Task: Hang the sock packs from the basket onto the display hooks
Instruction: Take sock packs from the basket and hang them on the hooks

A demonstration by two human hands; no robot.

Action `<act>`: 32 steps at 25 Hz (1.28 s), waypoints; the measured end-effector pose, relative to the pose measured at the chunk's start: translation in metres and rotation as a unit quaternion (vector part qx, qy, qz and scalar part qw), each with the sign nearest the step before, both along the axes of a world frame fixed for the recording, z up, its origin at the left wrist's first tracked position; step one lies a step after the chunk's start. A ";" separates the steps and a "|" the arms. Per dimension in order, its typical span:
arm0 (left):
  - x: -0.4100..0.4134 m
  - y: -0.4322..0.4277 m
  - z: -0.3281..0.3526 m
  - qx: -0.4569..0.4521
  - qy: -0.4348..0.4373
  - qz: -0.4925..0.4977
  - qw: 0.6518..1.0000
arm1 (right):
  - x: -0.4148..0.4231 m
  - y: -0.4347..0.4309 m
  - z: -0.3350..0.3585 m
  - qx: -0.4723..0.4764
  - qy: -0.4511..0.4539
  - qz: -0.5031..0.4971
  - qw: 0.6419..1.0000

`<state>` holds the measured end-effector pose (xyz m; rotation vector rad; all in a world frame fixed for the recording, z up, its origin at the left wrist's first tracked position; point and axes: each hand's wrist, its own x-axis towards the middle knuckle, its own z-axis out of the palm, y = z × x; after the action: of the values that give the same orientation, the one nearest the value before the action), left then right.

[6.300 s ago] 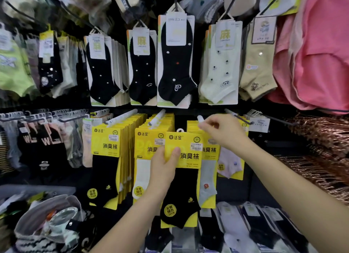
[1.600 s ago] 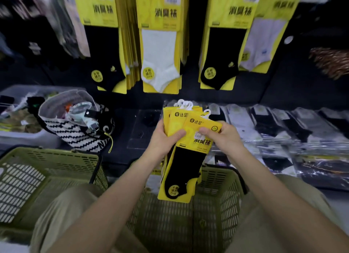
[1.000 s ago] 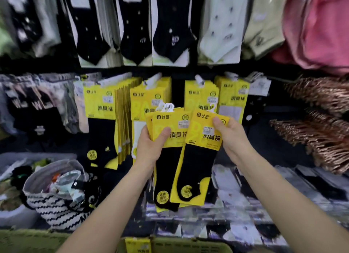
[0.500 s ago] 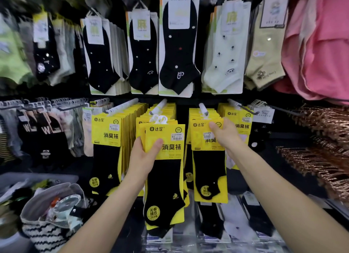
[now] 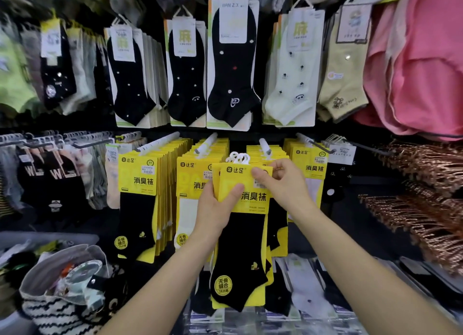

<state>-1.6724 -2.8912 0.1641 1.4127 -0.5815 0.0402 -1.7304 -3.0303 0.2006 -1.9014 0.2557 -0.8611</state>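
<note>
The left hand (image 5: 215,209) holds a stack of sock packs (image 5: 240,247) upright before the yellow rows (image 5: 140,182), grip wrapped round their left edge, so the right hand (image 5: 283,182), grip pinching the front pack's top, can peel one off toward the display hook (image 5: 264,145) just above

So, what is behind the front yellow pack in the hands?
More held packs: their white hangers fan out above the front pack, which the left hand and right hand hold. Behind, hung yellow packs show only edges; their socks are mostly covered.
</note>
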 end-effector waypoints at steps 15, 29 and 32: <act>0.015 0.008 -0.007 -0.020 -0.003 0.053 0.998 | -0.007 -0.053 0.014 -0.005 -0.031 -0.102 0.994; 0.017 0.022 -0.004 -0.004 -0.021 0.017 1.000 | 0.004 -0.025 0.015 -0.169 -0.022 -0.180 0.969; 0.009 0.006 -0.003 -0.012 -0.031 -0.005 0.999 | 0.001 -0.002 0.017 -0.138 -0.003 -0.038 0.990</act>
<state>-1.6633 -2.8856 0.1607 1.3900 -0.6364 0.0829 -1.7296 -3.0323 0.2176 -2.1571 0.2135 -0.9942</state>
